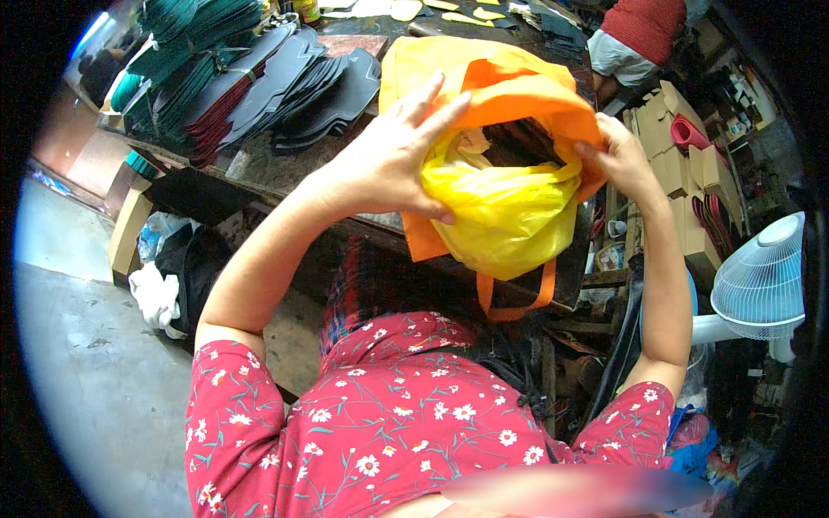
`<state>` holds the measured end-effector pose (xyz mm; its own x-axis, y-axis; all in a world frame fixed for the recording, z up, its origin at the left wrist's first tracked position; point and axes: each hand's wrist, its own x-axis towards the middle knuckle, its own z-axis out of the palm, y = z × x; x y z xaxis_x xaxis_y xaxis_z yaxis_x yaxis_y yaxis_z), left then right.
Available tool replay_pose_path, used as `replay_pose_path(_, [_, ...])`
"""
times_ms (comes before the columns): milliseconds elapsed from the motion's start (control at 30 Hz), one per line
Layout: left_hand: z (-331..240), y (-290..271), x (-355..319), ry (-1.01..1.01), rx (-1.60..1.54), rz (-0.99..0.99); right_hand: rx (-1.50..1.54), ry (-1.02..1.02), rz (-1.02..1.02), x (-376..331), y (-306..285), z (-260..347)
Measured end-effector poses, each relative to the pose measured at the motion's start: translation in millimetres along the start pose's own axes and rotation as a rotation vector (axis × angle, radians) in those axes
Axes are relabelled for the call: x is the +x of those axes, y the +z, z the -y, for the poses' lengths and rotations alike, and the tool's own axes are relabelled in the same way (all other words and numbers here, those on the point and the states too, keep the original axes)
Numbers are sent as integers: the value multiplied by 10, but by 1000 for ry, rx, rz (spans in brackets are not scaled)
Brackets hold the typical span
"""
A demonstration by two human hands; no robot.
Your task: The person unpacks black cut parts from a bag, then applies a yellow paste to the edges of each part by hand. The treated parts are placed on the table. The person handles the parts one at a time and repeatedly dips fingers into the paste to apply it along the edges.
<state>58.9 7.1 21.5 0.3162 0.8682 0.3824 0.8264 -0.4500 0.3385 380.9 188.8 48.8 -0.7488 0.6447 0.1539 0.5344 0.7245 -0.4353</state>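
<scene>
Worn, dark workbench (275, 169) in a crowded workshop, and an orange tote bag (423, 67) is sitting at its near edge, looks like it's partly hanging over. Mouth's facing upward, with its long axis running side to side between the two hands. A yellow plastic bag (509, 216) is bulging across the near side of that mouth; can't tell how much of it is inside. Left hand (399, 157) is the nearer one to the yellow plastic: thumb resting on it, fingers spread wide by the left rim. Right hand (625, 159) is pinching the orange fabric at the right rim. That yellow bulge is hiding the near rim, and an orange strap (547, 285) is dangling below it. Further out, stacked grey cut pieces (337, 97) are lying just left of the tote, with green bundles (177, 73) beyond them. Over right, cardboard boxes (667, 173) are standing beside the bench, a white-and-blue fan (764, 274) is sitting lower down, and a co-worker in a red top (641, 30) is showing past the far corner.
</scene>
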Motion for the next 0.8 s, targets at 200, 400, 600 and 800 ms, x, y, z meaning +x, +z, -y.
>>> replay_pose_path(200, [63, 107, -61, -292, 131, -133, 212, 152, 201, -626, 353, 93])
replay_pose_path(400, [49, 287, 379, -200, 97, -150, 29, 73, -236, -752, 864, -1])
replay_pose_path(600, [196, -74, 1528, -97, -209, -503, 814, 143, -595, 22, 362, -751])
replay_pose_path(800, [-396, -51, 1737, -139, -646, -510, 736, 213, -856, 973, -388, -780])
